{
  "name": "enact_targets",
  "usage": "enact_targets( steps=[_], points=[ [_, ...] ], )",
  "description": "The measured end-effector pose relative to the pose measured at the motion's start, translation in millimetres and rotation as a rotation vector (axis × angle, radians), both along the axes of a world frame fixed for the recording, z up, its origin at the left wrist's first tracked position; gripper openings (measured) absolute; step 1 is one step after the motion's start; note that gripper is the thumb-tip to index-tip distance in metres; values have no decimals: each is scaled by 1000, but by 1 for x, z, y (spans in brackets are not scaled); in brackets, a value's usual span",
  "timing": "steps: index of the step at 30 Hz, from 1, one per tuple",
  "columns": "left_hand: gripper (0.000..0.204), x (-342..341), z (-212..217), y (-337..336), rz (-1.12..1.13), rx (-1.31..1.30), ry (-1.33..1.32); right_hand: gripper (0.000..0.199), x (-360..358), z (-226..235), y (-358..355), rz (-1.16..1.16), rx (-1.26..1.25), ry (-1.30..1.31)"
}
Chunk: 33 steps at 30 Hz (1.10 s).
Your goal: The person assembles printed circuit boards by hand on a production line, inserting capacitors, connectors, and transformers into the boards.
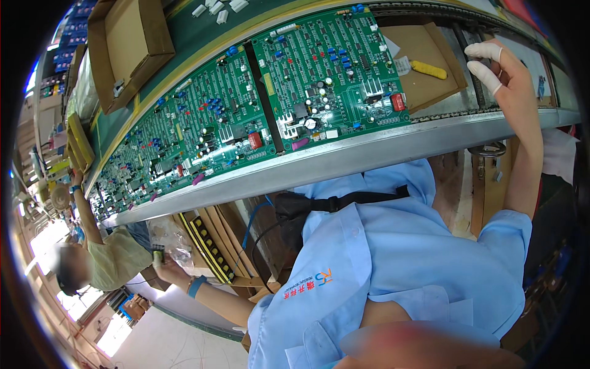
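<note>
My right hand [505, 74] is raised over the far right of the line. White finger cots cover two of its fingertips, which are spread apart with nothing visible between them. A cardboard tray [433, 80] holding a yellow, rounded piece [429, 69] is nearest to it. Low on the left, away from the line, my left hand [170, 270] wears a blue wristband and grips a small dark-and-green part [158, 253], too small to name. Before me a green circuit board [332, 74] lies beside another populated board [215, 117], with a dark gap between them.
A metal rail [344, 142] runs along the line's near edge. At the back left an open cardboard box [132, 43] stands near several white parts [216, 8]. A black-and-yellow strip [206, 246] sits below the rail. A co-worker [117, 258] reaches toward the line's far-left end.
</note>
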<state>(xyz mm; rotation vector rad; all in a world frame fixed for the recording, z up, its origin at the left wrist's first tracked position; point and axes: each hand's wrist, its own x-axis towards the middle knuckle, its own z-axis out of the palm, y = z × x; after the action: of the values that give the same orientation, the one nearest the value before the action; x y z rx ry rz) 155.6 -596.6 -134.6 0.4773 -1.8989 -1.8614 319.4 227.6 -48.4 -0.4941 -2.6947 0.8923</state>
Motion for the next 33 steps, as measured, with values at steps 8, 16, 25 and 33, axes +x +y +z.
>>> enact_targets(
  steps=[8, 16, 25, 33],
  points=[
    [41, -17, 74, 176, -216, -419, 73, 21, 27, 2, 3, -30, 103, 53],
    [60, -58, 73, 221, -824, 381, 163, 19, 144, 38, 36, -888, -100, 207],
    [49, -79, 69, 319, -1174, 334, 174, 28, 283, -101, 94, -1067, 240, -500],
    [48, -50, 72, 364, -1085, -126, 430, 48, 312, -264, 70, -1041, 183, -522]
  ],
)
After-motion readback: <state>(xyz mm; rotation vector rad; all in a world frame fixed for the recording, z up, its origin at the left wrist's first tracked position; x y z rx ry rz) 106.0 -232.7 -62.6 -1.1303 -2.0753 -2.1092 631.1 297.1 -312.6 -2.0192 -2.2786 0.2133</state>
